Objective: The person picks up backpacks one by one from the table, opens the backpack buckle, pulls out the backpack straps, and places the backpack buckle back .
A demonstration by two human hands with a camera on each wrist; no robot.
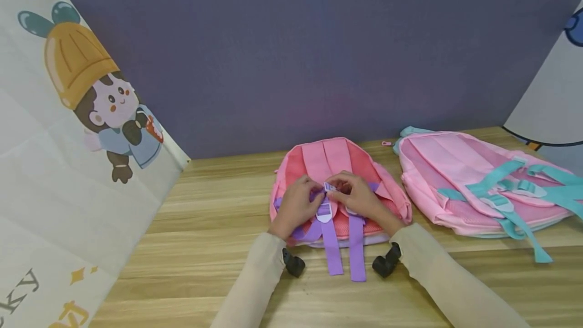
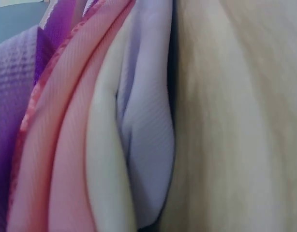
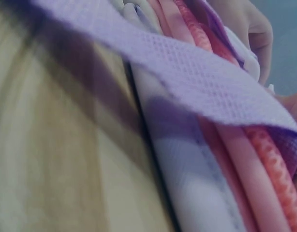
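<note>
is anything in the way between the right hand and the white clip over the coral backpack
Nothing visible: in the head view, the right hand pinches the white clip directly, the left hand close beside it. The lighter pink backpack lies off to the right.

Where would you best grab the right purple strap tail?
Probably pinch the free end of the right purple strap tail across its flat faces, from the person's side: it juts past the bottom of the pink backpack, and the right wrist view shows it raised above the table.
</note>
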